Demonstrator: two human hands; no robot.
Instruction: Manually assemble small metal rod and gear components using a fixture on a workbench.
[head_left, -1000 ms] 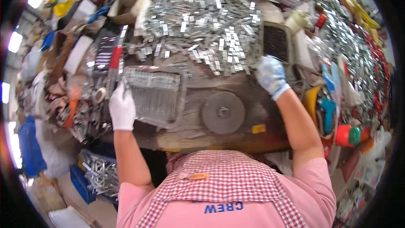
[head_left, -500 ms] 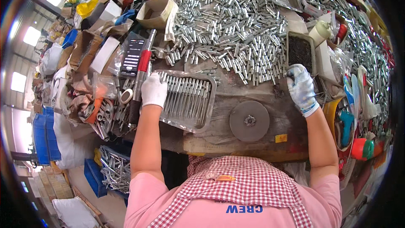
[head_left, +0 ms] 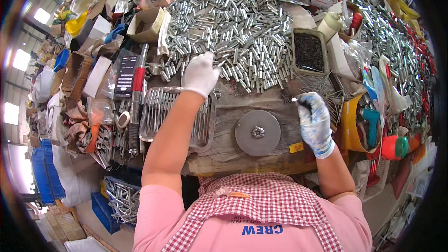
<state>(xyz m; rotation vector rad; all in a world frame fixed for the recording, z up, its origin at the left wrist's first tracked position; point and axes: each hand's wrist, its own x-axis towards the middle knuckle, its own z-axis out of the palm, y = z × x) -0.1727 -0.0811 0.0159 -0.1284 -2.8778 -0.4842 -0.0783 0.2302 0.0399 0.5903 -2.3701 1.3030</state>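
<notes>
My left hand (head_left: 201,73), in a white glove, reaches to the near edge of a wide heap of short silvery metal tubes (head_left: 233,23). Its fingertips close on one metal tube (head_left: 217,65). Below my left forearm lies a metal tray (head_left: 213,126) with a row of long thin metal pieces. Right of a round grey disc (head_left: 258,145), my right hand (head_left: 315,123) hangs in a stained glove with thumb and fingers pinched. A tiny bright tip shows at its fingertips; what it belongs to cannot be made out.
A tin of small dark pins (head_left: 309,52) stands behind my right hand, with loose thin rods (head_left: 329,91) beside it. A phone (head_left: 126,75) and a red-banded tool (head_left: 138,79) lie at the left. A yellow container (head_left: 352,123) stands right. Another person works at the far right.
My left hand has moved from the tray up to the tube heap and closed on a tube. My right hand has come down from the pin tin, nearer the disc. The view has shifted.
</notes>
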